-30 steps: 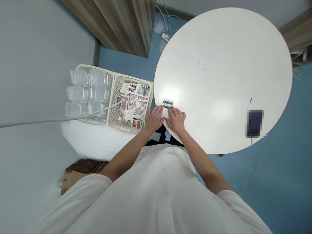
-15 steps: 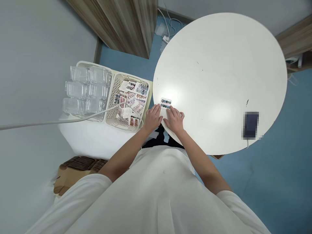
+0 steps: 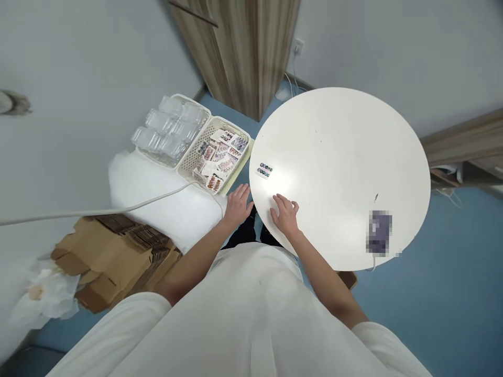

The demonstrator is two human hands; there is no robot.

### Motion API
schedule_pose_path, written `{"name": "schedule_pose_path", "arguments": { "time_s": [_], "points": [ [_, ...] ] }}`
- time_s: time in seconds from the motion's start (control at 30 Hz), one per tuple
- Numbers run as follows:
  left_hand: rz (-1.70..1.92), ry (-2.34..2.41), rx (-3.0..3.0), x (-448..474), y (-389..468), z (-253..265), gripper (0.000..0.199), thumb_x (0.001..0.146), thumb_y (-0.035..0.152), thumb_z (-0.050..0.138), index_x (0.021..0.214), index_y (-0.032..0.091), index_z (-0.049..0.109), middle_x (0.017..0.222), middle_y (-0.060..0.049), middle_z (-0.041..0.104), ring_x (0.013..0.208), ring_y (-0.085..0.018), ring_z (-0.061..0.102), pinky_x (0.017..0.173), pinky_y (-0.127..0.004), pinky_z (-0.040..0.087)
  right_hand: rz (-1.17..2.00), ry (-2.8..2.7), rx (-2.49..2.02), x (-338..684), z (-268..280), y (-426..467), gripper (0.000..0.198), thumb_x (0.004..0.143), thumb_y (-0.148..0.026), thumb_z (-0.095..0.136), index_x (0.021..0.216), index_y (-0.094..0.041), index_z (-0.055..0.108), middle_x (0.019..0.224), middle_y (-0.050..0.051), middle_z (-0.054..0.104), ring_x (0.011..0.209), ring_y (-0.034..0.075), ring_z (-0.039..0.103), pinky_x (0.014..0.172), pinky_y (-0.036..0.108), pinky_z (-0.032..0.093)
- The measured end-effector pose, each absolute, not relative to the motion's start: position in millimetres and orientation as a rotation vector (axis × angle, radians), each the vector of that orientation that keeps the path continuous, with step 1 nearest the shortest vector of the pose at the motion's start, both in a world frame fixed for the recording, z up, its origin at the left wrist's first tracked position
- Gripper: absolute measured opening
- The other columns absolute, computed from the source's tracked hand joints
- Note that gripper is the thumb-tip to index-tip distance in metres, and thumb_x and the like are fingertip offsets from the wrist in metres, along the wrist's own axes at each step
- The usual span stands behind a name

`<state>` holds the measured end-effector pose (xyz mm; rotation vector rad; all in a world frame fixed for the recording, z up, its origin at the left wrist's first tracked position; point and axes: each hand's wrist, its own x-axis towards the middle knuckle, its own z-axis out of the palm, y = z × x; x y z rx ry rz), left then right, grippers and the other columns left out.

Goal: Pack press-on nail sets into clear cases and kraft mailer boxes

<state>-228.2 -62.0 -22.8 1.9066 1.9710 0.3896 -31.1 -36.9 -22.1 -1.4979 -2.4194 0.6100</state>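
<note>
Card (image 3: 264, 170) lies flat on the tabletop (image 3: 334, 157), close to the tabletop's left rim, two rows of dark ovals facing up. The left hand (image 3: 238, 206) is just beyond the tabletop's near-left rim, the right hand (image 3: 285, 212) over its near-left part. Each grip is released, fingers loosely extended, holding nothing and apart from the card. Whether the right fingertips touch the tabletop cannot be told. The rim looks like the main risk: a stray sweep of either hand could nudge so light a card off the tabletop, to the floor (image 3: 444, 298) or the basket (image 3: 192, 159) left of it. Lying flat, the card could resist fingertips, and scraping its edge might bend it. A pale cable (image 3: 78, 213), left of the tabletop, could snag the left hand
</note>
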Motion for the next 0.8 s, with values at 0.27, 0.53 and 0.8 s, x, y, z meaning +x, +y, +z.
{"name": "schedule_pose_path", "arguments": {
  "time_s": [0.27,0.53,0.8],
  "points": [
    [0.417,2.214,1.735,-250.2,-103.8,-1.3,0.047,0.082,0.034,0.044,0.125,0.016,0.045,0.134,-0.012,0.044,0.127,-0.027,0.035,0.099,-0.043,0.032,0.759,-2.532,-1.221,-44.4,-16.2,-46.9,0.032,0.086,-0.022,0.036,0.115,-0.021,0.051,0.101,0.008,0.065,0.093,0.019,0.058,0.097,0.044,0.018],
    [0.493,2.377,1.548,-316.8,-140.2,26.0,0.04,0.081,0.035,0.046,0.118,0.02,0.052,0.127,-0.009,0.051,0.119,-0.027,0.043,0.096,-0.043,0.036,0.847,-2.553,-1.039,-116.5,-5.7,-28.1,0.029,0.086,-0.026,0.036,0.102,-0.022,0.059,0.093,0.005,0.068,0.085,0.019,0.061,0.095,0.045,0.023],
    [0.638,2.438,1.388,-378.6,-168.7,32.1,0.037,0.079,0.034,0.05,0.113,0.019,0.055,0.12,-0.009,0.055,0.113,-0.026,0.048,0.094,-0.042,0.039,0.852,-2.617,-0.965,-199.0,6.6,-24.8,0.032,0.083,-0.03,0.04,0.106,-0.02,0.06,0.09,0.005,0.069,0.078,0.018,0.063,0.087,0.038,0.036]
  ]
}}
